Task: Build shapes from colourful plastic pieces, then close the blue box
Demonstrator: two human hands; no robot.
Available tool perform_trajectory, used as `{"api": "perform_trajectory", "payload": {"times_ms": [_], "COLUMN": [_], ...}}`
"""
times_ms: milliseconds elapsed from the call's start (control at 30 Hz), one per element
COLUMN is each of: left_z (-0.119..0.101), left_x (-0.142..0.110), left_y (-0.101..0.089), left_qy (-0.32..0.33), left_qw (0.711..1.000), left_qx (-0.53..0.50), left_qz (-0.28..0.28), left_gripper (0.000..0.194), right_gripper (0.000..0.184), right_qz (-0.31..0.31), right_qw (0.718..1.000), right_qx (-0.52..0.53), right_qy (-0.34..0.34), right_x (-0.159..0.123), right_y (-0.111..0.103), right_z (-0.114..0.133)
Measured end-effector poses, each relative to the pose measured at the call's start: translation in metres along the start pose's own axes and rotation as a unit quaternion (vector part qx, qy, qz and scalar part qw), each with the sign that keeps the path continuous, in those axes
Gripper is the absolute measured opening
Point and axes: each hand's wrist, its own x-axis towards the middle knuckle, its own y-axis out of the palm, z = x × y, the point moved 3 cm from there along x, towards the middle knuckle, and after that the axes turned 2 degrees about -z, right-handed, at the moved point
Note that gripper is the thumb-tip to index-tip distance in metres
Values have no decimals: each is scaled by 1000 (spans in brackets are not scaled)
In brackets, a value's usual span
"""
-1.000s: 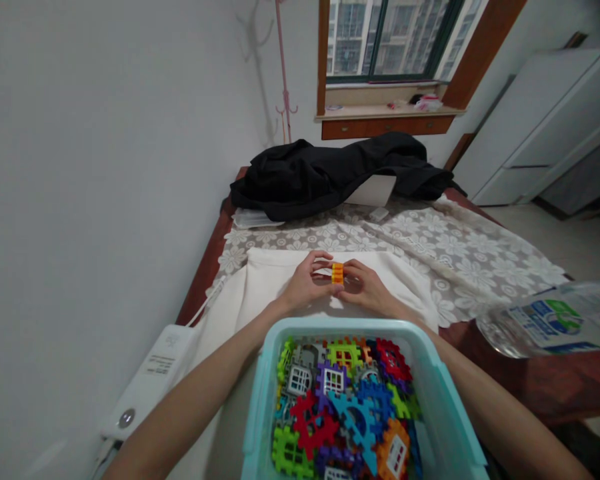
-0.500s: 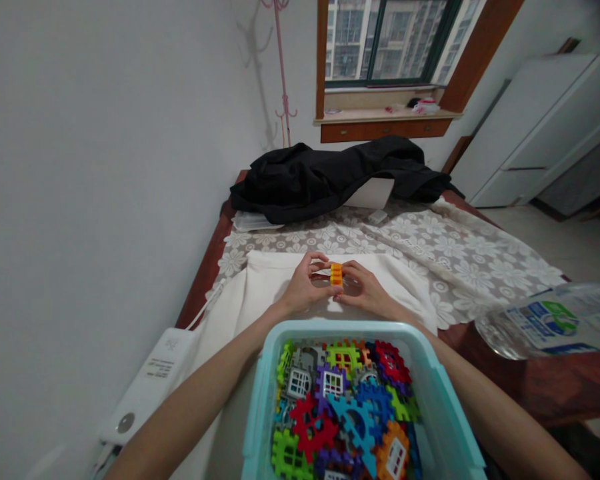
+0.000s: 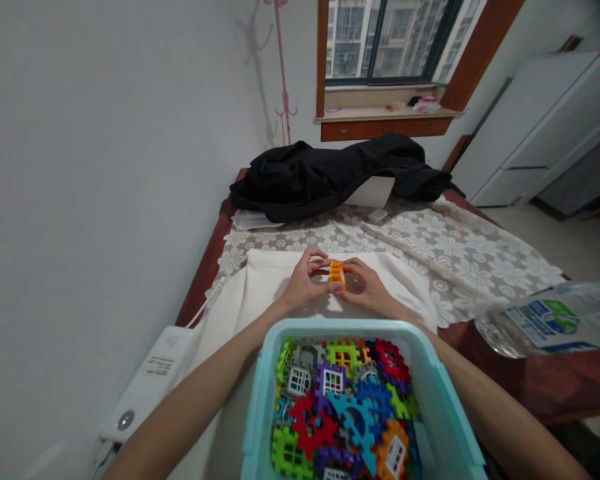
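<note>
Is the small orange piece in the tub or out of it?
Out: the orange piece is held between the left hand and right hand, past the far rim of the turquoise tub.

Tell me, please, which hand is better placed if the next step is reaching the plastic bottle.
Probably the right hand: the plastic bottle is to the right, farther from the left hand. Both hands hold the small orange piece, so the right would first let go.
</note>
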Motion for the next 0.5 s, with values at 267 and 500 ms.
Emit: {"api": "perform_trajectory", "payload": {"times_ms": [267, 500], "left_z": [-2, 0], "left_x": [0, 2], "left_y": [-1, -2], "left_qy": [14, 15], "left_qw": [1000, 1000], "left_qx": [5, -1], "left_qz": [-3, 3], "left_gripper": [72, 74], "right_gripper": [36, 36], "right_qz": [-18, -23], "right_qw": [1000, 1000], "right_qx": [3, 10], "right_qy": [-4, -12], "right_x": [0, 0], "right_y": [-1, -3], "right_z": [3, 2]}}
